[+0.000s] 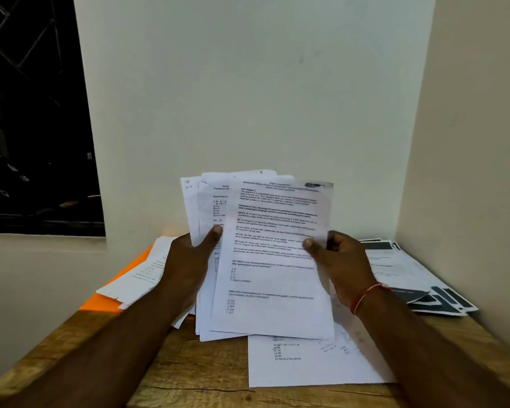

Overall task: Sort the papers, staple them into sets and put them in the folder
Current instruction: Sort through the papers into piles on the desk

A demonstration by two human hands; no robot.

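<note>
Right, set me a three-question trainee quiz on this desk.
1. True or false: the folder lies at the table's left, partly under papers.
2. The dark-patched papers lie: A) at the table's right, B) inside the folder, C) on the floor.
3. Fill in: the left hand grips a fanned stack; the right hand pinches the front ___.
Key: 1 true; 2 A; 3 sheet.
</note>
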